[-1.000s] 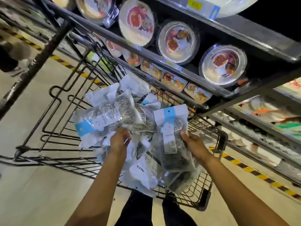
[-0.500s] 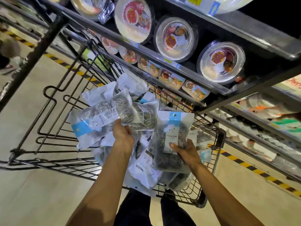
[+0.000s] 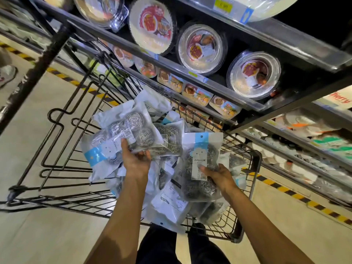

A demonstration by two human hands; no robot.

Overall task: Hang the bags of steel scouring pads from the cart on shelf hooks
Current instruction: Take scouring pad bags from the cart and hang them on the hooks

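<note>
**A:** Where are the bags of scouring pads?

**B:** In the wire cart (image 3: 253, 178), in a heap (image 3: 171, 201) toward its right edge and near corner. Two bags are held above it.

**A:** Which hand has which?

**B:** The left hand (image 3: 136, 161) grips the sideways bag (image 3: 123, 133) at its lower edge. The thumb presses on the front beside the white label and the fingers curl underneath. Its blue header band points toward the cart's left edge. The right hand (image 3: 219, 175) pinches the upright bag (image 3: 202, 149), thumb on the label strip, fingers tucked behind. That bag's blue-striped header, with a hang hole, is at the top.

**A:** What's inside?

**B:** Coiled silver steel pads show through the clear film of both bags, several of them in the sideways one.

**A:** Any writing?

**B:** The upright bag's strip has dark letters, too blurred to read. Beyond the cart's far edge, a shelf (image 3: 285, 40) carries round clear-lidded containers (image 3: 254, 73) with red picture labels. A yellow price tag (image 3: 222, 5) is unreadable. At the right, a sign (image 3: 342, 99) shows "herry" in red.
</note>
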